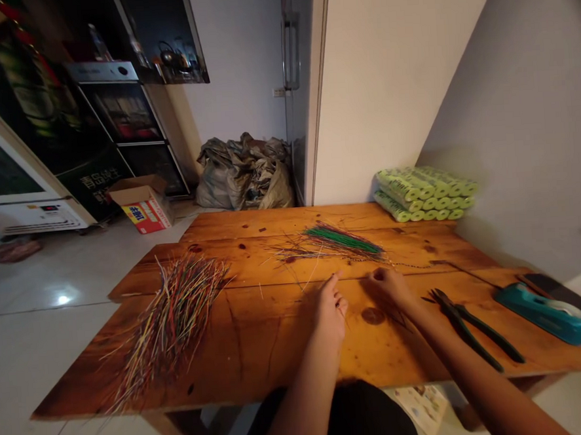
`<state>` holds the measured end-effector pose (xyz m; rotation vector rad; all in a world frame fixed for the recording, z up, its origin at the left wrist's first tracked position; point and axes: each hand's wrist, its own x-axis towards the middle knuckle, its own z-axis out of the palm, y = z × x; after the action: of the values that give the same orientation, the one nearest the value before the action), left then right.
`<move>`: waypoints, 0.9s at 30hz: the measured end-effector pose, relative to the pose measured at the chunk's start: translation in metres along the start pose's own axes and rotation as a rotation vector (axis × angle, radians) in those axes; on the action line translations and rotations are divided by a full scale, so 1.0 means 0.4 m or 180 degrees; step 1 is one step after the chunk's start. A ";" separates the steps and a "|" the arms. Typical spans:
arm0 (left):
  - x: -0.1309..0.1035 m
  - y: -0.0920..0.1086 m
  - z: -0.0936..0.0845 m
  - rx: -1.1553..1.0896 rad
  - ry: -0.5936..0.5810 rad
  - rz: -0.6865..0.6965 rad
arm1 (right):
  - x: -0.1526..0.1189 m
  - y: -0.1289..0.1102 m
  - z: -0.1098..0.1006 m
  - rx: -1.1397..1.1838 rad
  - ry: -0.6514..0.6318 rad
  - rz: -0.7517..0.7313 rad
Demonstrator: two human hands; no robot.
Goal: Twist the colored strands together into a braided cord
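Observation:
My left hand (332,303) is just above the middle of the wooden table, its fingers curled and index finger pointing forward. Close to its right, my right hand (389,285) is closed with the fingertips together. Whatever either hand grips is too thin to make out. Beyond them lies a bundle of green and dark reddish wires (345,239), with loose strands trailing left. A thin twisted strand (411,264) runs along the table behind my right hand. Dark-handled pliers (467,328) lie to the right of my right forearm, jaws pointing away from me.
A large heap of multicoloured wires (178,316) covers the left of the wooden table (289,349). At the right sit a teal tape dispenser (545,313) and a dark flat object (565,292). Green-wrapped rolls (424,193) are stacked at the back right. Bags (246,174) and a carton (142,203) stand on the floor.

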<state>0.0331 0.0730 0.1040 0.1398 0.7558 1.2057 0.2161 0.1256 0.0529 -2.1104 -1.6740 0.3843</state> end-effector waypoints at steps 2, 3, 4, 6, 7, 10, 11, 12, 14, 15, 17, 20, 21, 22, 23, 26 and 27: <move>-0.001 0.001 0.000 -0.0055 0.0020 -0.0081 | -0.041 0.008 -0.007 0.0438 -0.0070 0.0033; -0.002 0.001 0.000 -0.0071 0.0026 -0.0097 | -0.063 0.011 -0.013 0.0661 -0.0146 0.0035; -0.002 0.001 -0.001 -0.0065 0.0030 -0.0129 | -0.087 0.012 -0.020 0.0880 -0.0229 0.0032; -0.001 -0.005 -0.003 0.0048 0.0033 -0.0213 | -0.138 0.013 -0.038 0.1280 -0.0371 0.0016; -0.001 -0.011 -0.004 0.0168 0.0023 -0.0259 | -0.164 0.011 -0.048 0.1516 -0.0419 0.0019; -0.004 -0.033 -0.006 0.0762 -0.0206 -0.0416 | -0.240 -0.002 -0.075 0.2529 -0.0462 0.0174; -0.007 -0.041 -0.006 0.0962 -0.0414 -0.0481 | -0.263 -0.008 -0.082 0.2783 -0.0411 0.0218; -0.010 -0.048 -0.006 0.1119 -0.0697 -0.0590 | -0.283 -0.014 -0.086 0.2934 -0.0328 0.0225; -0.019 -0.058 -0.004 0.1241 -0.1325 -0.0845 | -0.318 -0.027 -0.090 0.2938 -0.0095 0.0150; -0.023 -0.061 -0.002 0.1218 -0.1578 -0.0940 | -0.331 -0.032 -0.089 0.2910 -0.0008 0.0100; -0.031 -0.064 0.003 0.1090 -0.1855 -0.1032 | -0.351 -0.039 -0.082 0.2866 0.0076 0.0048; -0.036 -0.065 0.010 0.0755 -0.1832 -0.0999 | -0.367 -0.042 -0.066 0.2826 0.0053 -0.0017; -0.036 -0.065 0.012 0.0621 -0.1793 -0.0995 | -0.370 -0.041 -0.060 0.2817 0.0055 -0.0046; -0.035 -0.065 0.014 0.0483 -0.1746 -0.0985 | -0.372 -0.039 -0.053 0.2811 0.0066 -0.0073; -0.033 -0.064 0.015 0.0352 -0.1698 -0.0975 | -0.373 -0.037 -0.047 0.2805 0.0063 -0.0099; -0.030 -0.060 0.018 0.0036 -0.1586 -0.0967 | -0.379 -0.030 -0.033 0.2750 -0.0099 -0.0168; -0.031 -0.058 0.020 -0.0038 -0.1568 -0.0981 | -0.382 -0.029 -0.030 0.2714 -0.0188 -0.0190</move>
<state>0.0544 0.0556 0.1042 0.2875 0.3220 0.8329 0.1755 -0.0224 0.0627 -1.4142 -1.2583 0.9473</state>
